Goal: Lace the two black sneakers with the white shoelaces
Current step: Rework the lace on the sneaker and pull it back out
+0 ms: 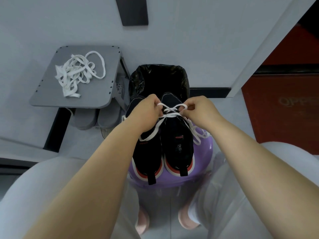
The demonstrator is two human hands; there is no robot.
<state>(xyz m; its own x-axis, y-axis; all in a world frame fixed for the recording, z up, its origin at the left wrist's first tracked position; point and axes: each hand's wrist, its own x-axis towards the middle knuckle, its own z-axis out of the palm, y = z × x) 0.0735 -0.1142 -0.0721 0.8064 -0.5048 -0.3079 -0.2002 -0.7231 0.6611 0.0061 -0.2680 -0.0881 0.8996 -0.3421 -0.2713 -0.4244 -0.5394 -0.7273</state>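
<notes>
Two black sneakers with red and white heels stand side by side on a purple stool (203, 171) between my knees, toes pointing away from me. The right sneaker (177, 142) has a white shoelace (170, 112) crossed through its eyelets. My left hand (148, 111) pinches the lace's left strand and my right hand (198, 109) pinches its right loop, both over the front of that shoe. The left sneaker (146, 156) lies partly under my left wrist, with a lace end trailing across it. A tangle of loose white shoelaces (76, 75) lies on the grey stool at left.
The grey stool (96, 95) stands to the left, with grey shoes (96, 118) tucked under it. A bin lined with a black bag (158, 78) sits just beyond the sneakers. A red panel (283, 104) rises at right. My feet in pink slippers (143, 221) rest below.
</notes>
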